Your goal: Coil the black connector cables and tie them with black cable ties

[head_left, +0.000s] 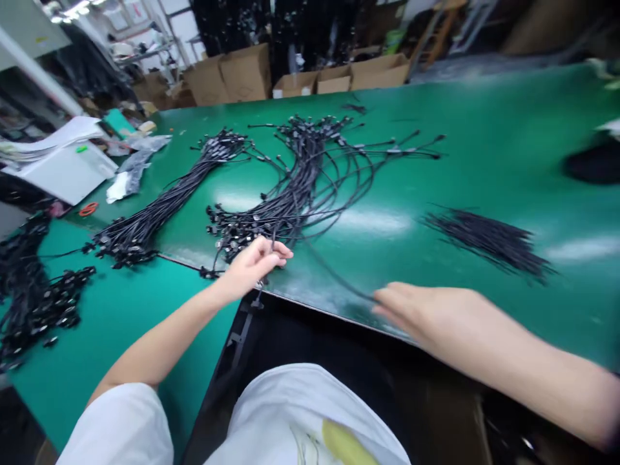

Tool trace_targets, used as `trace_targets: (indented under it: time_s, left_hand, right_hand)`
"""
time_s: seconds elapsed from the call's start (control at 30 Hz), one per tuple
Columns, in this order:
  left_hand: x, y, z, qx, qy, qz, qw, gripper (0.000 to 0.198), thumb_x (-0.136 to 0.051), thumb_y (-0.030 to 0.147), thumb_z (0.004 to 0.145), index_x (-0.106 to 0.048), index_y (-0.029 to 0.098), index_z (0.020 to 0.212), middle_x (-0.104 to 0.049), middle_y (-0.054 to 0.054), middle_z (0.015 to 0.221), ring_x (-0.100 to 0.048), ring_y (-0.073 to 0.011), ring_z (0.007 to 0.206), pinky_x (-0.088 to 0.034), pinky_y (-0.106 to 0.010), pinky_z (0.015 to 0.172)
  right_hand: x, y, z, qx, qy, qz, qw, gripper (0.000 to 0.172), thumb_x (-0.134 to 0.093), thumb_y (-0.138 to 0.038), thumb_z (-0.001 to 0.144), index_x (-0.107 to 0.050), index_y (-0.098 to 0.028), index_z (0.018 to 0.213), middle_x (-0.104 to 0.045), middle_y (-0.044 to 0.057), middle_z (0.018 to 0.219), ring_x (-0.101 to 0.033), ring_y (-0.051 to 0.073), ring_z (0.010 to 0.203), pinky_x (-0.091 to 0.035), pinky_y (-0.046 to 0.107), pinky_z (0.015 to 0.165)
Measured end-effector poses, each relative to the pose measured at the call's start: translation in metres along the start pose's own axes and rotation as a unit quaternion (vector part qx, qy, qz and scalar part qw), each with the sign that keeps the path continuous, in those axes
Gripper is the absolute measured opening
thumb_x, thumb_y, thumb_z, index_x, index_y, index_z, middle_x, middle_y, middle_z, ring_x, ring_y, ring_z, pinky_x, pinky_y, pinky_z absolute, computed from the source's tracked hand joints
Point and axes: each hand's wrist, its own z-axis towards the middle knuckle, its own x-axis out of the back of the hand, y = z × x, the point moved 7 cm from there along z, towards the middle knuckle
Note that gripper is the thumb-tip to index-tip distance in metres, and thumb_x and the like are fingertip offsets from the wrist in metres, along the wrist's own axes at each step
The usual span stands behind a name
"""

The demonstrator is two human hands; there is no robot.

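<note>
My left hand (252,261) is closed at the table's front edge, pinching a thin black cable. A dark strand of this cable (339,278) runs across to my right hand (426,309), which is blurred but has its fingers closed around the strand. Just beyond my left hand spreads a loose pile of black cables (303,177), with small connectors at both ends. To its left lies a straighter bundle of similar cables (169,203). A bunch of thin black strips (487,239) rests beyond my right hand.
Another heap of black cables (29,290) lies on the green side table (121,342) at left. Orange-handled scissors (88,209), plastic bags (133,169) and a white box with papers (62,169) sit nearby. Cardboard boxes (247,71) stand behind the green table (484,129).
</note>
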Motion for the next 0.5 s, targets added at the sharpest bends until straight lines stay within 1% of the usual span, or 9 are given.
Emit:
trace_targets:
  time_s: [0.03, 0.1, 0.13, 0.2, 0.27, 0.37, 0.4, 0.43, 0.5]
  left_hand:
    - [-0.025, 0.000, -0.002, -0.013, -0.042, 0.050, 0.998, 0.025, -0.059, 0.036, 0.088, -0.043, 0.020, 0.077, -0.063, -0.008, 0.113, -0.060, -0.0210, 0.111, -0.045, -0.037, 0.097]
    - [-0.067, -0.005, -0.012, -0.007, -0.136, 0.116, 0.984, 0.019, -0.051, 0.037, 0.093, -0.046, 0.021, 0.084, -0.066, -0.007, 0.107, -0.063, -0.0177, 0.100, -0.045, -0.034, 0.092]
    - [-0.082, -0.008, -0.017, 0.012, -0.174, 0.124, 0.977, 0.019, -0.046, 0.039, 0.095, -0.047, 0.021, 0.089, -0.067, -0.005, 0.096, -0.063, -0.0151, 0.085, -0.047, -0.032, 0.084]
    - [-0.096, -0.013, -0.026, 0.060, -0.212, 0.101, 0.970, 0.023, -0.040, 0.042, 0.098, -0.047, 0.020, 0.101, -0.061, 0.002, 0.073, -0.053, -0.0099, 0.057, -0.046, -0.028, 0.069]
    - [-0.098, -0.017, -0.031, 0.109, -0.237, 0.063, 0.963, 0.031, -0.039, 0.043, 0.098, -0.049, 0.017, 0.110, -0.053, 0.006, 0.062, -0.042, -0.0072, 0.047, -0.044, -0.025, 0.061]
    - [-0.095, -0.024, -0.042, 0.183, -0.305, -0.017, 0.935, 0.035, -0.048, 0.041, 0.095, -0.061, 0.012, 0.108, -0.050, 0.005, 0.056, -0.044, -0.0075, 0.050, -0.045, -0.026, 0.063]
    - [-0.090, -0.025, -0.044, 0.198, -0.307, -0.066, 0.929, 0.033, -0.053, 0.041, 0.093, -0.064, 0.011, 0.104, -0.049, 0.004, 0.055, -0.044, -0.0073, 0.050, -0.046, -0.025, 0.061]
    - [-0.084, -0.025, -0.044, 0.206, -0.290, -0.123, 0.926, 0.032, -0.057, 0.040, 0.091, -0.066, 0.011, 0.100, -0.046, 0.004, 0.054, -0.041, -0.0065, 0.048, -0.045, -0.022, 0.056]
    - [-0.065, -0.024, -0.041, 0.199, -0.205, -0.245, 0.926, 0.027, -0.063, 0.037, 0.087, -0.067, 0.011, 0.095, -0.040, 0.006, 0.053, -0.032, -0.0043, 0.044, -0.036, -0.015, 0.042]
  right_hand:
    - [0.002, -0.022, 0.004, 0.042, -0.017, -0.006, 0.999, 0.038, -0.036, -0.039, 0.099, -0.058, -0.022, 0.072, -0.058, 0.001, 0.062, -0.051, 0.012, 0.047, -0.028, 0.029, 0.047]
    - [0.012, -0.042, 0.015, 0.083, -0.017, -0.027, 0.996, 0.035, -0.036, -0.031, 0.100, -0.057, -0.020, 0.074, -0.057, 0.001, 0.063, -0.049, 0.011, 0.048, -0.026, 0.028, 0.049]
    - [0.017, -0.040, 0.020, 0.071, -0.005, -0.042, 0.997, 0.034, -0.037, -0.031, 0.100, -0.057, -0.019, 0.076, -0.058, 0.001, 0.065, -0.049, 0.011, 0.050, -0.026, 0.028, 0.050]
    - [0.024, -0.024, 0.026, 0.037, 0.006, -0.067, 0.997, 0.034, -0.041, -0.038, 0.099, -0.058, -0.018, 0.079, -0.061, 0.003, 0.070, -0.052, 0.012, 0.057, -0.026, 0.027, 0.053]
    - [0.023, -0.003, 0.024, 0.016, -0.006, -0.079, 0.997, 0.037, -0.043, -0.047, 0.098, -0.060, -0.017, 0.083, -0.063, 0.004, 0.075, -0.055, 0.013, 0.064, -0.028, 0.026, 0.057]
    - [0.013, 0.030, 0.008, -0.006, -0.020, -0.074, 0.997, 0.039, -0.042, -0.051, 0.097, -0.063, -0.018, 0.093, -0.064, 0.004, 0.080, -0.057, 0.015, 0.069, -0.033, 0.027, 0.061]
    - [0.010, 0.041, 0.000, -0.021, -0.016, -0.066, 0.997, 0.038, -0.040, -0.049, 0.098, -0.063, -0.019, 0.096, -0.065, 0.005, 0.082, -0.057, 0.016, 0.070, -0.034, 0.027, 0.062]
    - [0.006, 0.051, -0.009, -0.038, -0.008, -0.054, 0.998, 0.037, -0.039, -0.047, 0.099, -0.063, -0.019, 0.099, -0.065, 0.005, 0.084, -0.057, 0.016, 0.070, -0.035, 0.028, 0.064]
    - [-0.002, 0.066, -0.028, -0.070, 0.007, -0.019, 0.997, 0.035, -0.036, -0.041, 0.101, -0.064, -0.020, 0.103, -0.066, 0.006, 0.087, -0.057, 0.016, 0.072, -0.038, 0.029, 0.066]
